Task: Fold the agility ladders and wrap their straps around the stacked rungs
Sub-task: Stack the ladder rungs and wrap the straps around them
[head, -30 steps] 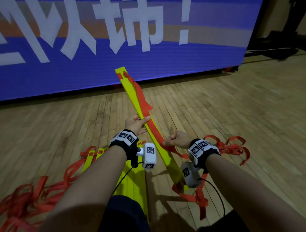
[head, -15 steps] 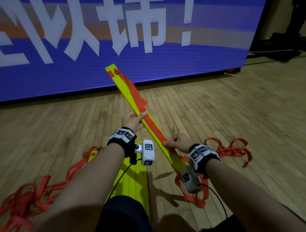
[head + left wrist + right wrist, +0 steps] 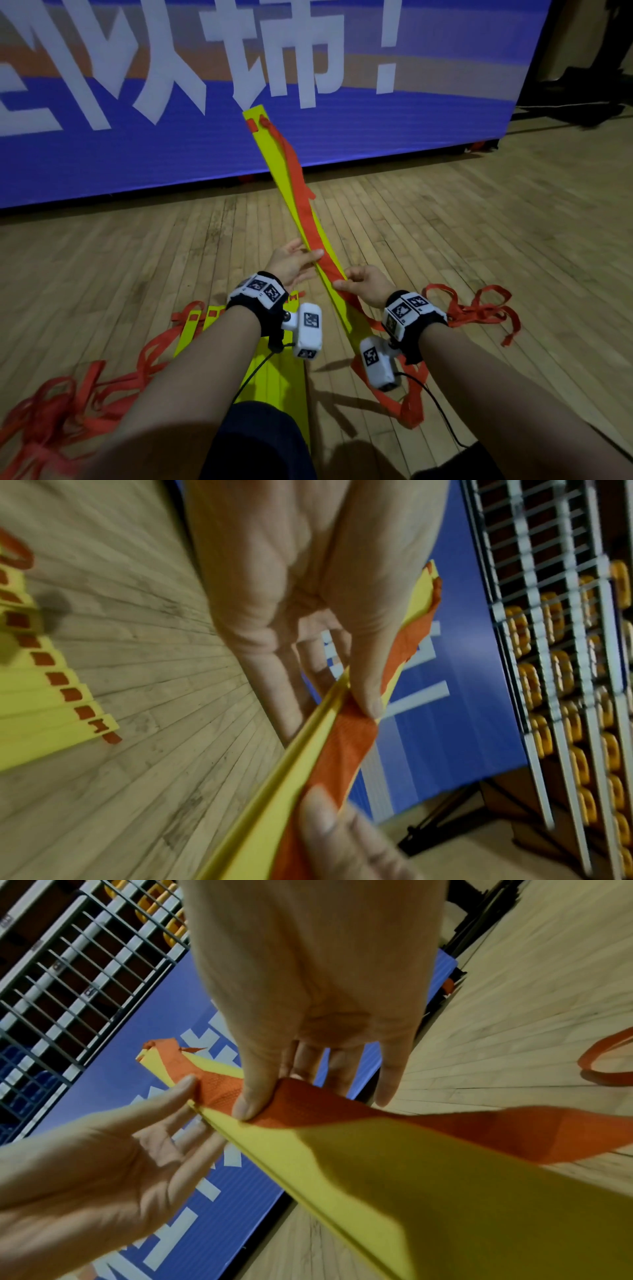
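Stack of flat yellow plastic ladder rungs (image 3: 287, 192) is held off the wooden plank floor (image 3: 462, 240), tilted, its far end pointing toward 11 o'clock in front of the blue banner with white lettering (image 3: 137, 137). An orange woven strap (image 3: 298, 185) runs lengthwise along the stack's upper face, bunched at the far tip.

Left hand (image 3: 291, 262): at about 10 o'clock of the stack's middle. Thumb presses the strap down onto the top face; fingers reach under the stack, only partly visible in the left wrist view. A pinch grip on rungs plus strap.

Right hand (image 3: 366, 282): just nearer along the stack, at about 4 o'clock of the left hand. Thumb (image 3: 253, 1099) pins the strap against the yellow face, fingers curled beneath. From here the strap leaves the stack and trails off toward 3 o'clock.

The two hands are close together but not touching.

On the floor at 7 o'clock: a second set of yellow rungs (image 3: 274, 383), fanned flat, orange strap tabs at their ends, partly hidden by the left forearm. Loose orange strap tangle (image 3: 51, 411) at 8 o'clock; another loose orange strap loop pile (image 3: 479, 308) at 3 o'clock, beside the right wrist.

Both wrists carry black bands with white marker-tagged camera units (image 3: 308, 329).
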A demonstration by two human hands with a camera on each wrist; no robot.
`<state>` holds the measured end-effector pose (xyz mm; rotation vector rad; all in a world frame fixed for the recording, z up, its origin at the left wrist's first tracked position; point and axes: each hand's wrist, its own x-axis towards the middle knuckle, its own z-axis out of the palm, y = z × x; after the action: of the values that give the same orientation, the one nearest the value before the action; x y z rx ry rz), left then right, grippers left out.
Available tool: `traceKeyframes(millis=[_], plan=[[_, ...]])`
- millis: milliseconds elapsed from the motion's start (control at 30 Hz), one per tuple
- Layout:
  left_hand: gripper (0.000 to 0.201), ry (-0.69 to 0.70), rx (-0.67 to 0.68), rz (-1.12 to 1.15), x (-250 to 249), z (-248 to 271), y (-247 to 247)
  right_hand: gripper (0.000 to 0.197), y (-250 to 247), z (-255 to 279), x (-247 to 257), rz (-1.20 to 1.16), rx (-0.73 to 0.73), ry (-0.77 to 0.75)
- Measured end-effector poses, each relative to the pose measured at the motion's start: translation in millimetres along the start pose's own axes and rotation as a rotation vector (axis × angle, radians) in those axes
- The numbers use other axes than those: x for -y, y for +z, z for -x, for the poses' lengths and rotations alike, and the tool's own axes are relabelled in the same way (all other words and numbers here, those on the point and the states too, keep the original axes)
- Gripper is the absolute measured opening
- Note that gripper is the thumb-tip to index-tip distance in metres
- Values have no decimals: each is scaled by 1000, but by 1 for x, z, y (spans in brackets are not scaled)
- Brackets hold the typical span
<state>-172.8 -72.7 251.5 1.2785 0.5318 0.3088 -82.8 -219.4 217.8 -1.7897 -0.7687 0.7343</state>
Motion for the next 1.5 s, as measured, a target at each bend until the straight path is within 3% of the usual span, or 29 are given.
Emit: traceKeyframes(millis=[67,233,300,400,667,833,1000,1100,1167,1300,1500], plan=[[34,-46,17,-83,8,2,4,11,1,-1,0,-62,-33,-13],[66,-49,-120,-74,15,-2,10,11,2,-1,2,-117,-84,-17],[57,-30,-130,-96,12,-2,10,13,0,0,1,-122,-81,14],[62,-2,-146,-93,3,-2,5,17,-6,4,-4,-121,-71,72],[39,111,-214,-64,-8,-7,-8,26,-10,3,-7,-37,-164,60],[52,115,-236,-94,-5,-9,-14,34,-9,6,-4,120,-44,171],[42,116,-217,-47,-8,-9,-16,36,-6,3,-6,213,-47,233],[31,111,-210,-15,-11,-10,-19,27,-7,6,-1,186,27,246],[32,109,-214,0,-11,-9,-19,32,-7,8,2,188,72,241],[61,70,-203,80,-5,-8,-18,18,1,9,3,129,44,182],[42,-34,-127,-50,14,2,-8,15,5,8,0,39,-4,142]])
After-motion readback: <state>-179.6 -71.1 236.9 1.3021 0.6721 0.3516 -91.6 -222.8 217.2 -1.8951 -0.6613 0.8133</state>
